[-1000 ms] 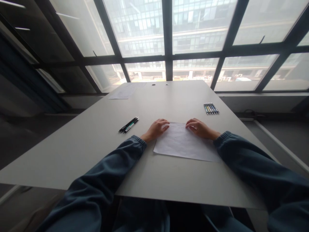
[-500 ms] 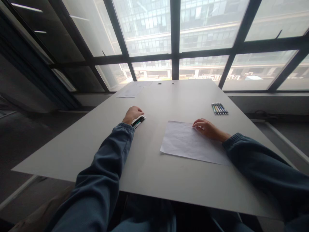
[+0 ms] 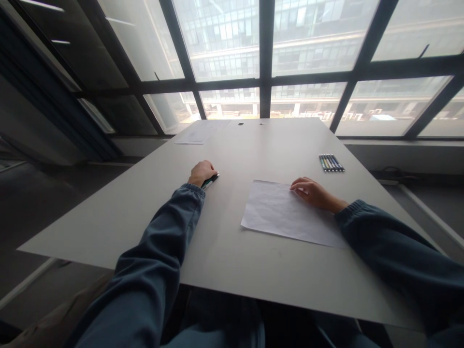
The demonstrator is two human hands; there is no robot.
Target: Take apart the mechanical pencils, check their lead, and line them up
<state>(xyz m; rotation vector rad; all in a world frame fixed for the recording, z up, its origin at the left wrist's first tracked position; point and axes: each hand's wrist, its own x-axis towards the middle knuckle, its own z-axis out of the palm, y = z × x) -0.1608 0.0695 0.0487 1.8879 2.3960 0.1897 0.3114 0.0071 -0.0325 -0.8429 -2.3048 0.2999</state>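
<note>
A white sheet of paper [image 3: 286, 212] lies on the grey table [image 3: 232, 251] in front of me. My right hand [image 3: 311, 192] rests on the sheet's far right corner, fingers curled and pressing down on it. My left hand [image 3: 202, 172] is stretched out to the left, its fingers closed over the dark pens [image 3: 210, 181] that lie on the table; only the pens' near ends show beside the hand. Both arms wear dark blue sleeves.
A row of several pens [image 3: 331, 162] lies at the right of the table. Another sheet of paper [image 3: 197, 135] sits at the far left corner. Large windows run behind the table. The near edge of the table is close to my body.
My left hand left the sheet, moved left to the dark pens and closed over them. The right hand stayed on the paper. The view swung slightly left.
</note>
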